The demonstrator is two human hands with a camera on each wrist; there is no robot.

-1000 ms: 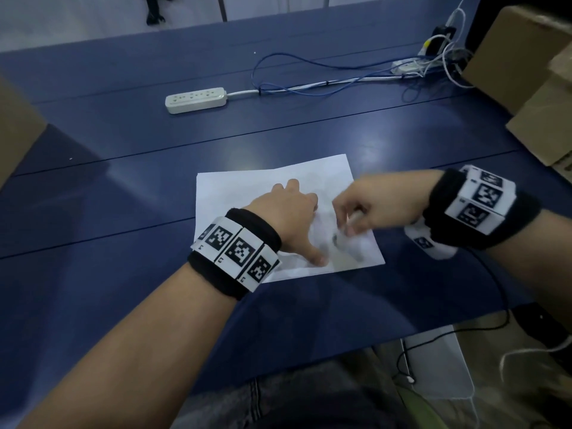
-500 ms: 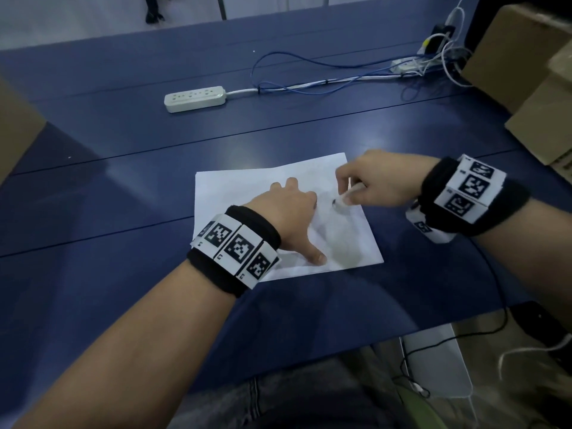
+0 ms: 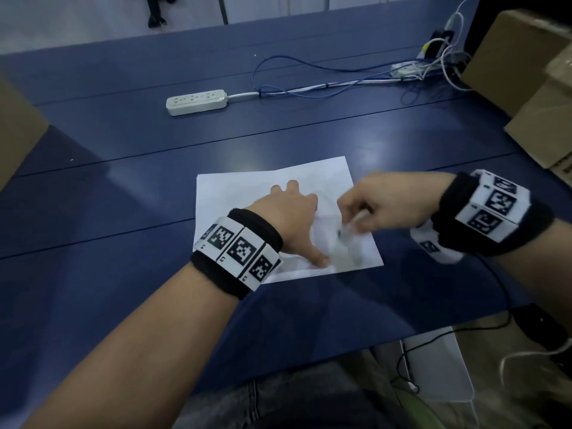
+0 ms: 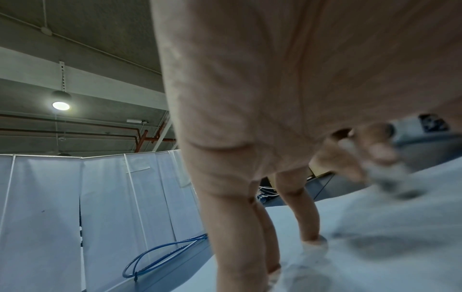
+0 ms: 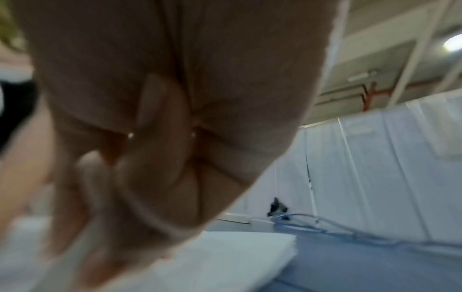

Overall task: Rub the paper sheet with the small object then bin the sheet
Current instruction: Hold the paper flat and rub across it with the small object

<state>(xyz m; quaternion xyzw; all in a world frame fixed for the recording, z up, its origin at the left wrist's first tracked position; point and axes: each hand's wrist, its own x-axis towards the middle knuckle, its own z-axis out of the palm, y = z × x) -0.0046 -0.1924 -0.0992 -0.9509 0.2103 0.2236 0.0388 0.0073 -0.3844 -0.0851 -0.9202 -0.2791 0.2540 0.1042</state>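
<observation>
A white paper sheet (image 3: 244, 193) lies flat on the blue table (image 3: 123, 168). My left hand (image 3: 291, 218) presses down on the sheet with spread straight fingers (image 4: 310, 217), thumb near the sheet's front edge. My right hand (image 3: 365, 209) pinches a small whitish object (image 3: 353, 222), blurred with motion, whose dark tip touches the paper (image 4: 375, 247) just right of the left hand. In the left wrist view the right hand (image 4: 362, 156) and the small object (image 4: 390, 177) show as a blur above the sheet. The right wrist view shows curled fingers (image 5: 150, 177) over the sheet (image 5: 225, 256).
A white power strip (image 3: 196, 102) lies further back on the table, with blue and white cables (image 3: 325, 78) running right. Cardboard boxes (image 3: 526, 72) stand at the right edge, another box (image 3: 15, 134) at the left. White screens (image 4: 100, 197) stand beyond the table.
My right hand with the small object went away from me up the sheet and has come back toward me, lower on the paper. The left hand has stayed pressing the sheet.
</observation>
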